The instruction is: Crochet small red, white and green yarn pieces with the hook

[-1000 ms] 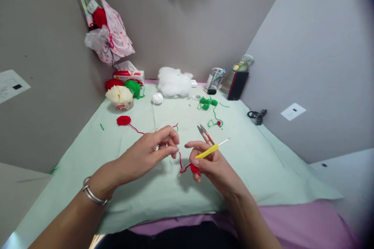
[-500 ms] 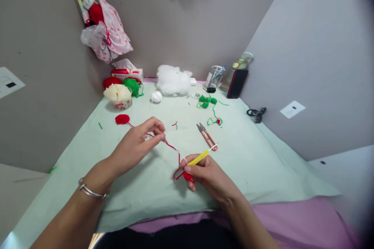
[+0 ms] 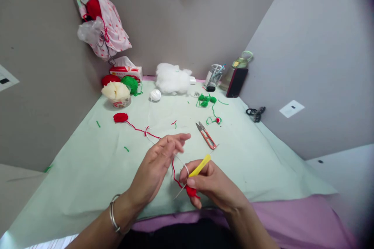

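My right hand (image 3: 206,181) grips a yellow-handled crochet hook (image 3: 200,166). Its fingers also hold a small red crocheted piece (image 3: 191,191) below the hook, with a thin metal shaft showing at its left. White yarn (image 3: 181,161) loops near the right index finger and runs to my left hand (image 3: 163,159). The left fingers point right, the index stretched out, with the white yarn passing among them; the exact grip is partly hidden. Red yarn (image 3: 137,128) goes from a red yarn ball (image 3: 120,117) behind the left hand to the red piece.
Orange thread snips (image 3: 207,136) lie beyond my right hand. Farther back are a white yarn ball (image 3: 155,95), white stuffing (image 3: 173,79), green crocheted pieces (image 3: 206,100), a tub (image 3: 120,102), a tissue box (image 3: 127,73) and a phone (image 3: 237,83). Black hair clip (image 3: 257,114) sits right.
My left hand has moved right and nearer to me, its fingers straightening beside the right hand. The right hand has shifted slightly toward me, with the hook steeper.
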{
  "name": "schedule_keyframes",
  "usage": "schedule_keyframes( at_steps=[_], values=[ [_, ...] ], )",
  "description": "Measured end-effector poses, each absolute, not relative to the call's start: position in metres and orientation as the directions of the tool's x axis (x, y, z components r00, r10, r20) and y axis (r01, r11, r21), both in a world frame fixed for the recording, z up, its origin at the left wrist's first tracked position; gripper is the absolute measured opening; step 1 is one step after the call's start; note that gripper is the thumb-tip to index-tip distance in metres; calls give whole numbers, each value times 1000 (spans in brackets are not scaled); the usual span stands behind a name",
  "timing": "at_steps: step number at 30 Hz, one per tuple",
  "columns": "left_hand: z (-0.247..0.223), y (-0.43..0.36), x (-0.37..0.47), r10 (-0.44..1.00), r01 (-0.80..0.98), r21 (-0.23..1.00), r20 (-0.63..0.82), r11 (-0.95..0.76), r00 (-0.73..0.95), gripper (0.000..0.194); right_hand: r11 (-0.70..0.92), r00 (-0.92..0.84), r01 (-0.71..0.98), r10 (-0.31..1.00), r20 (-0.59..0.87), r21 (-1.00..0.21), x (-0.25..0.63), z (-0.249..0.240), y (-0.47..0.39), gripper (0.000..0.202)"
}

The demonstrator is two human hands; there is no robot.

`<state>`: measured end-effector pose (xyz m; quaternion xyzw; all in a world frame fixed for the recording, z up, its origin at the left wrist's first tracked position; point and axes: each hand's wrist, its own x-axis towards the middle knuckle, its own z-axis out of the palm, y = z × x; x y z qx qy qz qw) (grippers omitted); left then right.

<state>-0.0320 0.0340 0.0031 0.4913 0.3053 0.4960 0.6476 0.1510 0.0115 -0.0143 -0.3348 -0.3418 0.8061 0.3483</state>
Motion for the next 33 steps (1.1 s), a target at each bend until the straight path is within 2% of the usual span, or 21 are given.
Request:
schedule_keyframes(
  at_steps=[2, 3, 5, 6, 8, 11, 13, 15, 18, 21, 24, 26, 27, 29, 33],
  values=[
    [-2, 35, -35, 922, -164, 964, 249, -208, 296, 48, -510, -522, -347, 802, -289, -787, 154, -14, 11, 28],
    [-5, 35, -37, 886, -48, 934, 350, -353, 305, 46, -501, -516, -356, 809, -281, -789, 155, -14, 12, 28],
    [-11, 34, -40, 802, 129, 818, 496, -560, 332, 31, -476, -508, -369, 822, -256, -798, 155, -13, 13, 27],
    [-13, 32, -39, 786, 171, 786, 522, -594, 331, 23, -463, -504, -373, 829, -243, -804, 155, -14, 13, 26],
    [-15, 30, -36, 834, 156, 837, 468, -524, 291, 17, -430, -483, -381, 847, -221, -819, 151, -14, 14, 25],
    [-11, 27, -30, 958, -63, 982, 190, -181, 214, 15, -383, -440, -379, 876, -200, -842, 146, -17, 13, 25],
    [-8, 28, -29, 987, -231, 973, 10, 27, 159, 12, -344, -404, -381, 897, -180, -858, 145, -19, 11, 27],
    [-6, 31, -31, 994, -339, 935, -80, 101, 74, 8, -267, -321, -391, 937, -142, -881, 145, -21, 9, 27],
    [-11, 33, -32, 993, -363, 925, -121, 113, 0, 6, -91, -138, -383, 990, -41, -919, 144, -20, 7, 23],
    [-18, 29, -27, 988, -322, 934, -143, 156, 65, 10, 71, 14, -310, 997, 71, -948, 139, -16, 5, 20],
    [-23, 22, -20, 972, -319, 929, -128, 187, 197, 14, 254, 116, -110, 964, 241, -961, 131, -14, 3, 9],
    [-22, 19, -17, 968, -342, 922, -102, 179, 230, 14, 374, 124, 43, 918, 376, -927, 128, -13, 2, 1],
    [-22, 19, -16, 970, -353, 920, -96, 173, 224, 13, 409, 114, 90, 902, 417, -908, 127, -13, 1, 3],
    [-20, 18, -16, 977, -367, 916, -97, 162, 188, 9, 416, 93, 93, 901, 424, -905, 127, -13, 1, 6],
    [-16, 20, -16, 983, -402, 903, -93, 152, 161, 2, 358, 92, -56, 932, 352, -932, 130, -9, 2, 6]
  ],
)
